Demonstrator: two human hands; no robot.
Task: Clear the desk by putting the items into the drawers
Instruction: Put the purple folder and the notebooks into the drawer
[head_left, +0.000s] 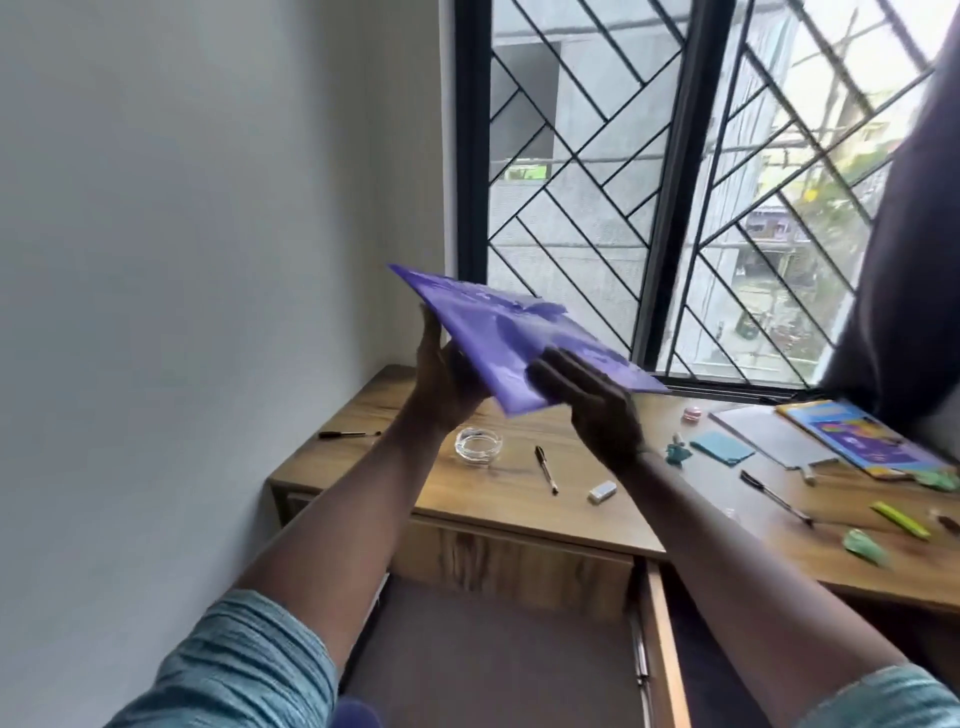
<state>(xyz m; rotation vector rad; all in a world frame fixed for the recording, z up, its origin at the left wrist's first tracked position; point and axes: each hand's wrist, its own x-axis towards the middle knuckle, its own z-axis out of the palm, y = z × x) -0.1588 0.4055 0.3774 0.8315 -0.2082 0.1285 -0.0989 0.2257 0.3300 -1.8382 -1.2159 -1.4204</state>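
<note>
In the head view, we hold a purple folder (519, 332) up in the air between both hands, above the left end of the tabletop (519, 499). Our left hand (447, 379) cups its near-left edge from underneath, fingers closed up against it; our right hand (592, 410) lies flatter, fingers spread over its lower right part. The folder tilts, its long axis running from upper left by the wall down toward the window sill at right. The open drawer (519, 649) lies straight below and toward us, nearer our right forearm, so we judge the coming move is to lower the folder and draw it back into that drawer.

Left on the tabletop are a glass ashtray (478, 444), a pen (546, 470), a white eraser (602, 491), another pen (349, 434) by the wall, and at right a colourful book (857, 439) with green crumpled scraps (865, 548) nearby.

Pale print shows on the folder and the book cover, but we cannot read either.
</note>
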